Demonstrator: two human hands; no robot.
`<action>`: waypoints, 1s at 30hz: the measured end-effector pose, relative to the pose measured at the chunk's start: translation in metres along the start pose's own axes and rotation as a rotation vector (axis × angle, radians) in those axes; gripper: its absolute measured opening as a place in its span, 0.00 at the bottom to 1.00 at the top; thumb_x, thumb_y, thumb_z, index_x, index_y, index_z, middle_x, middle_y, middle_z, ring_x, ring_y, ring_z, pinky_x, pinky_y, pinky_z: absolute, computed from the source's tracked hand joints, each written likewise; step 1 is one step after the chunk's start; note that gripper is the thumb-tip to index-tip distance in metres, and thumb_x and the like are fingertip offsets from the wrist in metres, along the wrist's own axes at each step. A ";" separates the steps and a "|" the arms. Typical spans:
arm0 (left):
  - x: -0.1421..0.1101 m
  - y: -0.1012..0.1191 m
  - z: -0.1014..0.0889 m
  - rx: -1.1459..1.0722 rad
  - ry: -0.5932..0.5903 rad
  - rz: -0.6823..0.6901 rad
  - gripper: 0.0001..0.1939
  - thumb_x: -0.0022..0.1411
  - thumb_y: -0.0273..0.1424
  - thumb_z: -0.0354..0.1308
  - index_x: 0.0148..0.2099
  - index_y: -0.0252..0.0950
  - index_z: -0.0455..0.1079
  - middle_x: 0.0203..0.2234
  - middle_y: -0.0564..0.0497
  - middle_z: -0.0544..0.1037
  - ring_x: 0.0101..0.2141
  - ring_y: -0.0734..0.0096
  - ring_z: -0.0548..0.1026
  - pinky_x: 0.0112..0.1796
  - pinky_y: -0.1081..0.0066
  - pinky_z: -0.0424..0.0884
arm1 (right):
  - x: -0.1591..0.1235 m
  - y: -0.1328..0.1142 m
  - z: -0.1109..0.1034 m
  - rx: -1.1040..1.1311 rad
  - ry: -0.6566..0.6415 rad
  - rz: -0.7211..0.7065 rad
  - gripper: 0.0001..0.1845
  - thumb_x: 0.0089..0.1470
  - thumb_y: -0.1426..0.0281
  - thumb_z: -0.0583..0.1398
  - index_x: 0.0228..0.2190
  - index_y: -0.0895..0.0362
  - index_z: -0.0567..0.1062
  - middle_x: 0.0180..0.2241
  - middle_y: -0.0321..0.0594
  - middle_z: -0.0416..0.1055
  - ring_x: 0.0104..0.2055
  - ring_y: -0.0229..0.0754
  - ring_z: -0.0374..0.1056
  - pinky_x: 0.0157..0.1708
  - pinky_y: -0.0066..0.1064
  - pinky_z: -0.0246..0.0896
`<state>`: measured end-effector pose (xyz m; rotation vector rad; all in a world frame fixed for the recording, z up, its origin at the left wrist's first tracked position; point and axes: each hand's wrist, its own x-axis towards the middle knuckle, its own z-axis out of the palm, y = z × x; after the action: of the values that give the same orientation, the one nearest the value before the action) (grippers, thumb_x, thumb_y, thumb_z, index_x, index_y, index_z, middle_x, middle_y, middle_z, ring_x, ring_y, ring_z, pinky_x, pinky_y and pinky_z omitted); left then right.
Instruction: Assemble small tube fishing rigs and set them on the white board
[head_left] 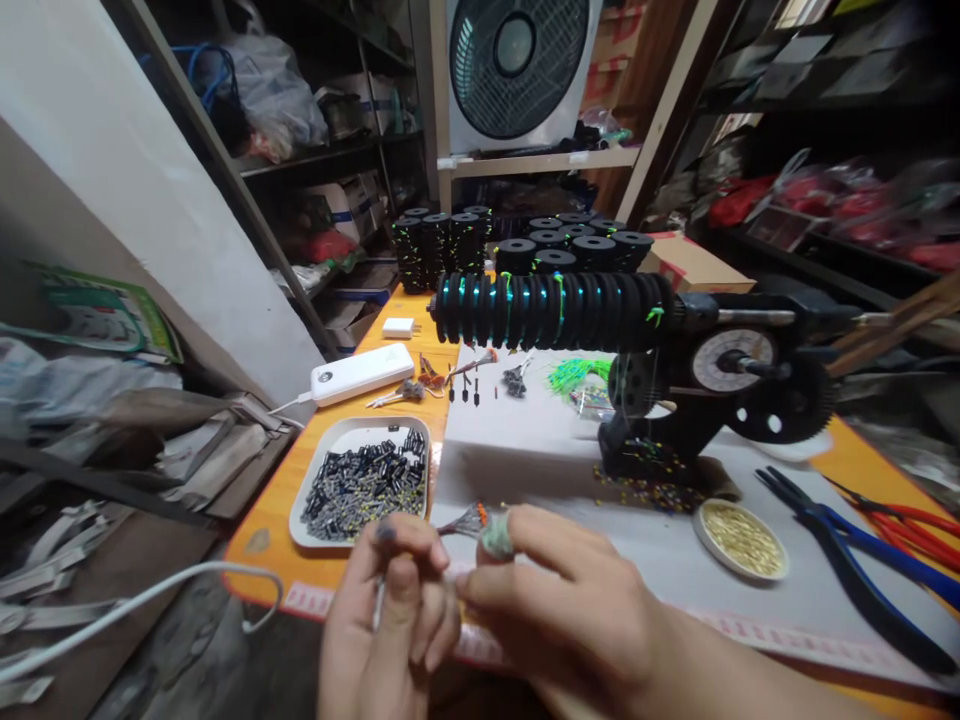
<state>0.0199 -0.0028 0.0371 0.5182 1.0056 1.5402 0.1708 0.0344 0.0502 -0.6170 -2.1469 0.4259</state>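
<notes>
The left hand (pixel 390 630) and right hand (pixel 574 595) come together over the front edge of the counter (pixel 259 510) — fingers (pixel 403 590) curled on both, though I cannot tell whether they grip anything. Just beyond them lies a bundle of strands (pixel 465 522) with orange tips; a white tray (pixel 360 438) of small dark tubes (pixel 360 490) sits near the left hand — pliers (pixel 832 548) lie to the right.

Passage over white paper (pixel 517 460) between tray (pixel 354 437) and machine base (pixel 626 455), black roller (pixel 551 315) overhanging behind, dish (pixel 752 575) and pliers (pixel 862 602) obstructing right

Pale green finger wrap (pixel 497 538), bare right forearm (pixel 739 660)
</notes>
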 end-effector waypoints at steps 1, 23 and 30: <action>0.003 -0.002 0.000 -0.035 -0.027 -0.063 0.18 0.54 0.44 0.71 0.31 0.35 0.72 0.24 0.57 0.71 0.15 0.89 0.55 0.17 0.84 0.55 | 0.001 -0.001 -0.001 0.035 0.026 0.063 0.11 0.63 0.76 0.55 0.35 0.61 0.77 0.25 0.38 0.63 0.26 0.38 0.59 0.24 0.27 0.57; -0.012 -0.032 -0.003 0.229 -0.054 -0.011 0.14 0.63 0.43 0.63 0.34 0.40 0.67 0.32 0.50 0.80 0.32 0.66 0.77 0.34 0.71 0.71 | 0.006 0.000 -0.002 0.267 0.086 0.369 0.08 0.58 0.76 0.60 0.29 0.59 0.79 0.25 0.35 0.65 0.27 0.37 0.63 0.25 0.26 0.58; -0.013 -0.034 -0.004 0.245 -0.015 0.034 0.16 0.60 0.45 0.65 0.34 0.40 0.68 0.32 0.51 0.79 0.35 0.66 0.77 0.38 0.71 0.71 | 0.004 -0.002 0.000 0.229 0.081 0.335 0.08 0.58 0.77 0.60 0.29 0.61 0.79 0.24 0.37 0.65 0.27 0.37 0.62 0.25 0.27 0.58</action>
<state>0.0392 -0.0179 0.0092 0.7195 1.1861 1.4481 0.1679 0.0349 0.0538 -0.8491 -1.8860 0.8020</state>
